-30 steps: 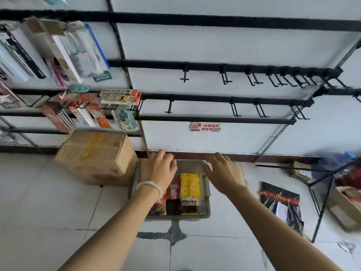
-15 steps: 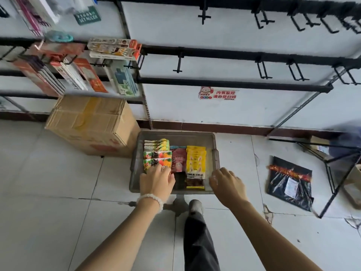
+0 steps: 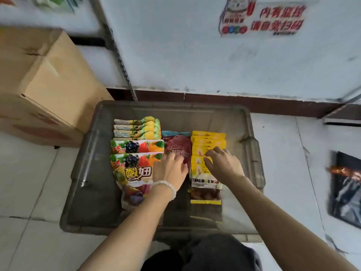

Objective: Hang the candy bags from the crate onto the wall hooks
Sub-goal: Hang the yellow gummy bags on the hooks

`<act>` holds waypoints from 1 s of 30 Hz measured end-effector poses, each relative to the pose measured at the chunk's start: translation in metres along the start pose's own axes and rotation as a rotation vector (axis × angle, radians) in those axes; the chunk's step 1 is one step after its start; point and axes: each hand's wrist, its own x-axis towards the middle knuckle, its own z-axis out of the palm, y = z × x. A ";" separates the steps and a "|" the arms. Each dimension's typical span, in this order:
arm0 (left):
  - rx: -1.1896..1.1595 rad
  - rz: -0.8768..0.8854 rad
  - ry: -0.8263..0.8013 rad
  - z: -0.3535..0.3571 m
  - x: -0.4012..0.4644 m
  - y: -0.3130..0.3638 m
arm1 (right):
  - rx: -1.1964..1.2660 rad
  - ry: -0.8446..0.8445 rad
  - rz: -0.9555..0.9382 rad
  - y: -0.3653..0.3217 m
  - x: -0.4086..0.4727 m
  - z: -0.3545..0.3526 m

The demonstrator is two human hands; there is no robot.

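A grey plastic crate (image 3: pixel 82 173) stands on the floor against the wall, holding rows of candy bags. Fruit-print bags (image 3: pixel 134 167) lie at the left, red bags (image 3: pixel 176 148) in the middle, yellow bags (image 3: pixel 207 140) at the right. My left hand (image 3: pixel 170 171), with a white bead bracelet, rests fingers-down on the red bags. My right hand (image 3: pixel 222 163) lies on the yellow stack, fingertips pinching at a bag's upper edge. The wall hooks are out of frame.
A cardboard box (image 3: pixel 45 85) sits left of the crate. A black packet (image 3: pixel 345 188) lies on the tiles at the right. A red sticker (image 3: pixel 261 18) is on the white wall. A metal upright (image 3: pixel 119 55) runs down to the skirting. My dark-trousered knee (image 3: pixel 203 253) is below the crate.
The view has dropped and closed in on the crate. Both hands went from the crate's near rim down onto the bags, the left onto the red ones, the right onto the yellow ones.
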 end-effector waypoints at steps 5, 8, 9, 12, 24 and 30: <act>-0.011 0.035 -0.044 0.078 0.044 -0.006 | -0.055 -0.068 0.006 0.030 0.039 0.068; 0.003 0.058 -0.051 0.101 0.067 -0.006 | -0.055 -0.120 0.049 0.041 0.058 0.085; -0.009 0.073 -0.054 0.106 0.072 -0.003 | -0.050 -0.137 0.064 0.044 0.062 0.089; -0.046 0.138 -0.075 0.121 0.085 0.008 | -0.048 -0.150 0.089 0.051 0.071 0.099; -0.112 0.157 -0.131 0.161 0.083 0.011 | 0.024 -0.159 0.135 0.061 0.079 0.124; -0.164 0.207 -0.124 0.147 0.068 -0.003 | 0.168 -0.232 0.180 0.057 0.074 0.112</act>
